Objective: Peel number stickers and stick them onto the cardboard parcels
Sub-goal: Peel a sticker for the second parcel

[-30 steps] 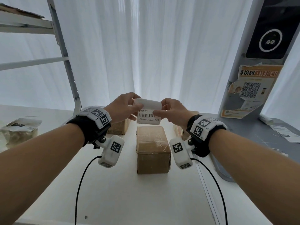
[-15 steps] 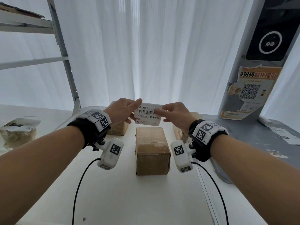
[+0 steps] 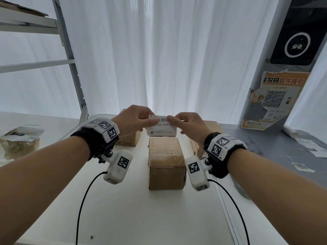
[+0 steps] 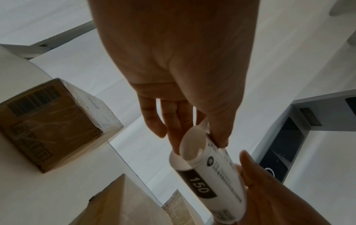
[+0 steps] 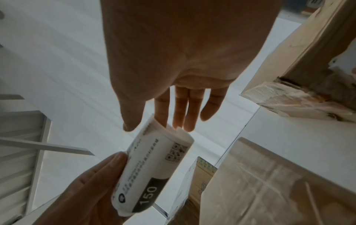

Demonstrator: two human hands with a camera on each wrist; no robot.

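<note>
White table [image 3: 134, 218] — sheer curtains [image 3: 159, 50] behind.

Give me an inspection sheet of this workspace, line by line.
Surface: white table, a small dark speck near its front edge.
Job's things: number sticker, curled, held in the air over the middle cardboard parcel; further parcels behind each wrist.
Clutter: bagged packet far left; paper slips on the grey mat.
Grippers: left hand and right hand each pinch one end of the sticker.
Cables: black cable hangs from each wrist camera.
Surroundings: white curtain, metal shelf frame, QR poster.
</note>
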